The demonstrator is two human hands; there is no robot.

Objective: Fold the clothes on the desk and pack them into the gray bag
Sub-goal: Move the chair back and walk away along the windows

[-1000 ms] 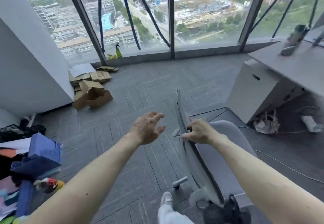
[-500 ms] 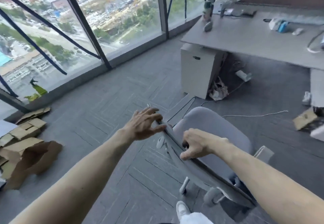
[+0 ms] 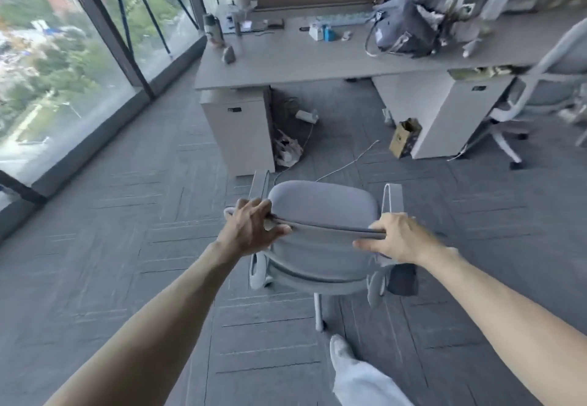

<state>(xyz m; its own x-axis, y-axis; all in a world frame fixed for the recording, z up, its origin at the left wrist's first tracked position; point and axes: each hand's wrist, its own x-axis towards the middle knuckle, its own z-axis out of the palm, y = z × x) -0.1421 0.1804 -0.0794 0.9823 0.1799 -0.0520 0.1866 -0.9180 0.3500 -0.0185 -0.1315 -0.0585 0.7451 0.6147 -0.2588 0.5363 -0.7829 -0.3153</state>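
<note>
A grey office chair [image 3: 320, 205] stands in front of me, its seat facing the desk [image 3: 301, 62]. My left hand [image 3: 251, 228] grips the left end of the backrest's top edge. My right hand [image 3: 397, 237] grips the right end of that edge. A dark grey bag [image 3: 403, 28] sits on the desk at the back right, with crumpled things behind it that I cannot make out. No clothes are clearly visible.
White drawer cabinets [image 3: 238, 129] stand under the desk, with a cable [image 3: 349, 161], a paper bag [image 3: 405, 137] and litter on the floor between them. A second chair [image 3: 540, 88] is at the right. A bottle [image 3: 212, 29] and small boxes sit on the desk. Glass wall at left.
The view has swung right from the window and cardboard toward the desk. The chair turned with it, and my left hand closed onto the backrest beside my right hand.
</note>
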